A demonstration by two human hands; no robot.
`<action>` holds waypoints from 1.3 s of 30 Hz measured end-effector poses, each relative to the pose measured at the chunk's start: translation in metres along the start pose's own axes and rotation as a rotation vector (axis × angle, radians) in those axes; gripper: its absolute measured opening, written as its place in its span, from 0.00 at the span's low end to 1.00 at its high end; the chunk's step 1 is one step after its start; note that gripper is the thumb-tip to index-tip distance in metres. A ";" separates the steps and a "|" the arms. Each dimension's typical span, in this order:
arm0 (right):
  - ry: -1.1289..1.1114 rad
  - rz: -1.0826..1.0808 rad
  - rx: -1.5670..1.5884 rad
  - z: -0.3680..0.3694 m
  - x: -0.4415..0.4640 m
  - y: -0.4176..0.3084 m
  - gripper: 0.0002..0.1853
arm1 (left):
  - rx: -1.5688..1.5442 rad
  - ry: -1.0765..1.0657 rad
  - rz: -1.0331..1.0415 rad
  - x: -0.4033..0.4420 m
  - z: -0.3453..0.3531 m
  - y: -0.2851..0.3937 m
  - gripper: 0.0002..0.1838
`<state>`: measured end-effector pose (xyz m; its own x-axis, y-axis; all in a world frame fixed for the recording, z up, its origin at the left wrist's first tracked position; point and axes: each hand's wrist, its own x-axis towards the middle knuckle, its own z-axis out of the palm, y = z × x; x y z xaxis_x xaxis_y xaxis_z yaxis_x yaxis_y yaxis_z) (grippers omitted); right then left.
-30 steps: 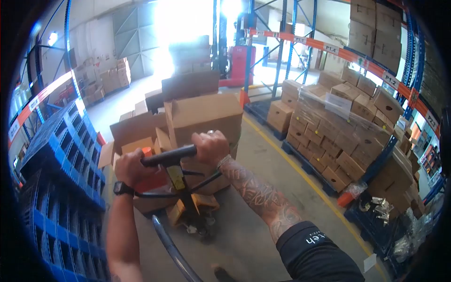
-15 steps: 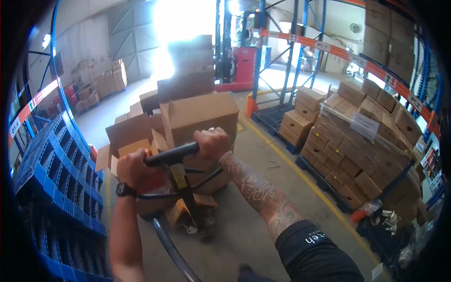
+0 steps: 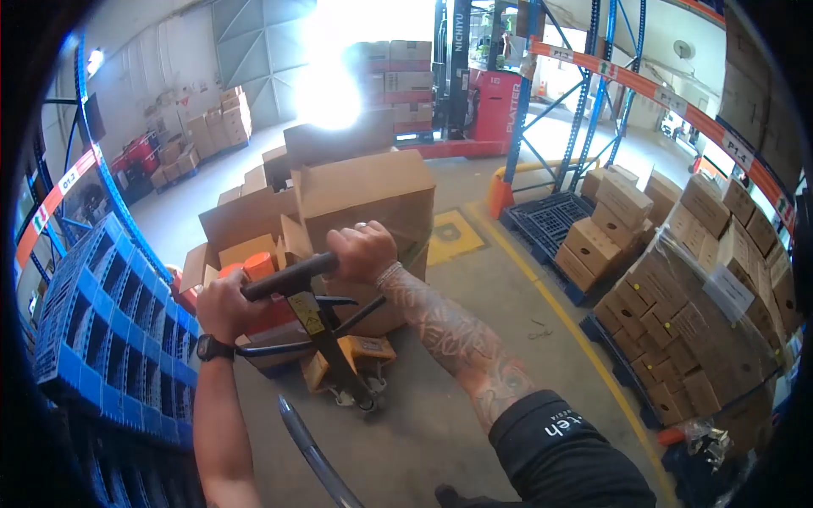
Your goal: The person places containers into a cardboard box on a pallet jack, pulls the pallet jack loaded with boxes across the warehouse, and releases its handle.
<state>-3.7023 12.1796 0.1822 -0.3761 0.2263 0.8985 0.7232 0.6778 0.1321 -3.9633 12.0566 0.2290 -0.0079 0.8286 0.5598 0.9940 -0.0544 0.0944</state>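
Note:
Both of my hands grip the black handle bar of a pallet jack (image 3: 288,278). My left hand (image 3: 224,306), with a watch on the wrist, is closed round the bar's left end. My right hand (image 3: 362,252) wraps the right end. Below the bar, a dark shaft with a yellow label runs down to the jack's yellow body (image 3: 366,349) and small wheels. Just past my hands stands the load: a large cardboard box (image 3: 368,199) and an open carton (image 3: 250,213) with orange items (image 3: 258,267) in it. A curved dark bar (image 3: 309,440) crosses the foreground.
Blue plastic pallets (image 3: 118,339) are stacked at left. Wrapped cartons (image 3: 669,330) stand on a pallet at right, beyond a yellow floor line (image 3: 584,351). A rack upright (image 3: 512,161) with an orange guard and a red forklift (image 3: 491,110) are farther ahead.
The view has swung left, so the rack, forklift and right-hand cartons sit farther right. The pallet jack and load have turned with me. Both hands keep their grip on the handle.

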 end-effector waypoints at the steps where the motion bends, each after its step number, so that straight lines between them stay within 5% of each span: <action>1: -0.008 0.001 0.004 0.020 0.007 0.015 0.21 | -0.002 -0.007 -0.005 0.016 0.010 -0.002 0.30; 5: -0.062 -0.023 0.023 0.120 0.048 0.075 0.21 | 0.092 -0.071 -0.112 0.090 0.043 -0.008 0.25; 17: -0.184 -0.050 0.207 0.398 0.160 0.120 0.20 | 0.285 -0.106 -0.325 0.250 0.162 -0.157 0.40; 20: -0.210 -0.031 0.268 0.457 0.198 0.101 0.18 | 0.262 -0.056 -0.303 0.288 0.178 -0.225 0.29; 30: -0.025 0.013 0.362 0.698 0.325 0.034 0.16 | 0.214 0.114 -0.115 0.448 0.260 -0.493 0.21; 39: -0.043 0.064 0.282 0.942 0.407 0.031 0.06 | 0.189 -0.072 -0.141 0.627 0.363 -0.695 0.18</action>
<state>-4.3786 12.9516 0.1579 -0.3630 0.3002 0.8821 0.5592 0.8274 -0.0515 -4.6194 12.8161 0.2161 -0.1466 0.8587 0.4911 0.9865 0.1638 0.0080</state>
